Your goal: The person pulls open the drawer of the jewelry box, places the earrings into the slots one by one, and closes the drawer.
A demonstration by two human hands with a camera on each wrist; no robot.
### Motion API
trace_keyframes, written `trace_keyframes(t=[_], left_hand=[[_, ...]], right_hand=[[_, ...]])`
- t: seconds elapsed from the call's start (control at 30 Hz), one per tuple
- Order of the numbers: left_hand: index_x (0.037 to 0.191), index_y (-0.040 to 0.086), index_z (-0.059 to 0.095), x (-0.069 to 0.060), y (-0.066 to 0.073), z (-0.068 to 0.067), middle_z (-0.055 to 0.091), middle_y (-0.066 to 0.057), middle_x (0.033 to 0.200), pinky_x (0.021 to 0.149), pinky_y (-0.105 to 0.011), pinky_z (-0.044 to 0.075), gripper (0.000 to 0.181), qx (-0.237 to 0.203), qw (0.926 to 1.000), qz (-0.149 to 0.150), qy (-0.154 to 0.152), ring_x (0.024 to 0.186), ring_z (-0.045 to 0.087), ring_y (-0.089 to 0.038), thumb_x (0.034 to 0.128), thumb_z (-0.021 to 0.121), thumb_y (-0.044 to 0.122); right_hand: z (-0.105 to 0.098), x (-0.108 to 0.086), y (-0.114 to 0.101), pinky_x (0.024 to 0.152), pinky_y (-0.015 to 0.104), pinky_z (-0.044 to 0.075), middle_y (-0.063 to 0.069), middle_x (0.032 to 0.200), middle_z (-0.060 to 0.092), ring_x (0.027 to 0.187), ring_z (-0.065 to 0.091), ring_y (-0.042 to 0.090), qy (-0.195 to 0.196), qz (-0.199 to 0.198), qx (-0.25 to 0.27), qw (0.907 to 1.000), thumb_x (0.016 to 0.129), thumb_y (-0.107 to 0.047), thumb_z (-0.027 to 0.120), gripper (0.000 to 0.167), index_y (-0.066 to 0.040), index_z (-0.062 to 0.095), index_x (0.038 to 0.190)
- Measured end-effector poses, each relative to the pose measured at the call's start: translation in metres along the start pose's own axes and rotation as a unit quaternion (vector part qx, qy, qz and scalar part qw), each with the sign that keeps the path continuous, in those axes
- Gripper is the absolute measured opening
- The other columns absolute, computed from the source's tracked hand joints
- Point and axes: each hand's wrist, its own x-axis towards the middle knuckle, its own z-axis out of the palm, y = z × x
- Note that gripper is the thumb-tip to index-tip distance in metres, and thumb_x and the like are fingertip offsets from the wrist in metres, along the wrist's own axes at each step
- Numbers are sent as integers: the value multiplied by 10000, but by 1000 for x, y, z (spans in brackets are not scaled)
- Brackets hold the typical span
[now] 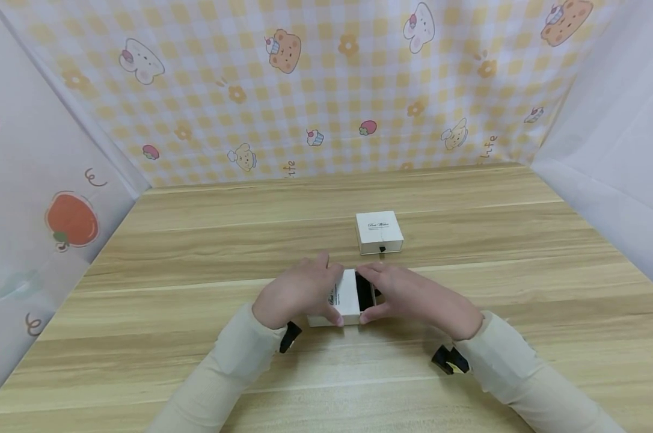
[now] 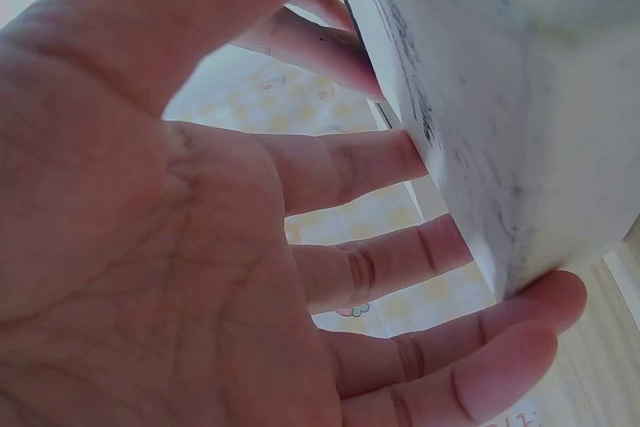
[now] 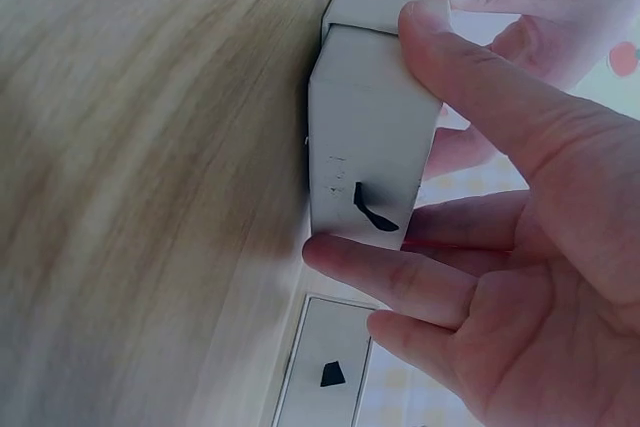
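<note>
A white drawer-style gift box with dark lettering lies on the table between both hands. Its inner drawer is partly out toward the right, baring a black interior. My left hand grips the outer sleeve, thumb on the near side and fingers at the far side. With thumb and fingers on opposite sides, my right hand holds the drawer near its front end. A short black ribbon pull hangs from the drawer's front. Whatever lies inside the drawer is hidden.
Behind the hands stands a second white box, its drawer pushed in and a black tab at its front. The wood-grain table meets a yellow checked cloth at the back. White sheets hang on both sides.
</note>
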Motion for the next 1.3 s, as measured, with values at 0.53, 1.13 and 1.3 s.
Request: trace_keyframes(t=[0.53,1.13,1.3], left_hand=[[1114,90,553,-2,1,-1,436,-35,935,610,-264,425,633,-113,9999,-57,-5,720,477,-176,645,820,421],[1133,92,545,-1,0,0,437,-35,938,618,-267,416,645,-159,9999,-36,3,734,472,-178,651,818,422],[1096,106,533,-1,-1,-1,422,-28,946,637,-279,410,608,-247,9996,-101,-86,744,456,-184,656,814,417]], right_hand=[[1,-2,-3,1025,442,381,240,1373,440,1258,450,353,82,-131,-39,9999,756,-434,691,840,59,393,1368],[-3,1,3,1000,452,402,150,1303,531,1210,495,307,238,51,-19,9997,937,-389,510,568,8,446,1338],[-6,-1,5,902,405,460,122,1117,605,1041,549,259,535,300,-257,9978,959,-187,491,312,13,568,1186]])
